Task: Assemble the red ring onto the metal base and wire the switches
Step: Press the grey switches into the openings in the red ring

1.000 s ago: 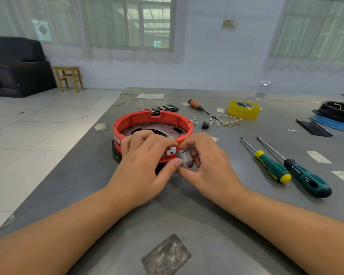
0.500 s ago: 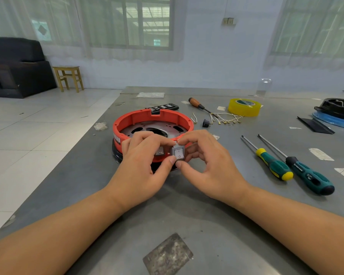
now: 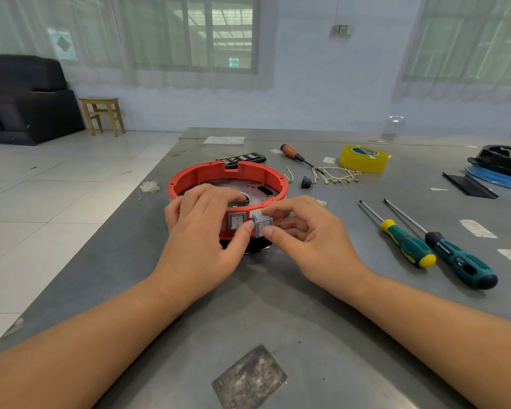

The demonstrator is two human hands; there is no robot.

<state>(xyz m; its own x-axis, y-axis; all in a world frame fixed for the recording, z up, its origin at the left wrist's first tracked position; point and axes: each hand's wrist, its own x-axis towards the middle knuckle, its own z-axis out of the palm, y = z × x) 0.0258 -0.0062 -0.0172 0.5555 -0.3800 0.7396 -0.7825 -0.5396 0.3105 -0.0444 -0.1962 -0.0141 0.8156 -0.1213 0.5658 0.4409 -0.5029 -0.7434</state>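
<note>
The red ring [image 3: 227, 175] sits on the metal base [image 3: 248, 188] on the tabletop [image 3: 307, 290], with one switch [image 3: 237, 221] seated in its near wall. The right hand [image 3: 313, 237] pinches a second switch [image 3: 263, 227] beside it (tilted, not seated); the left hand [image 3: 201, 231] grips the ring. Next move: square the switch to its opening and press until flush.

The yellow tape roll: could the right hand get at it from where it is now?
Probably yes. The tape lies on open table beyond the right hand, nothing standing between, but its fingers pinch a switch, to be freed first.
</note>
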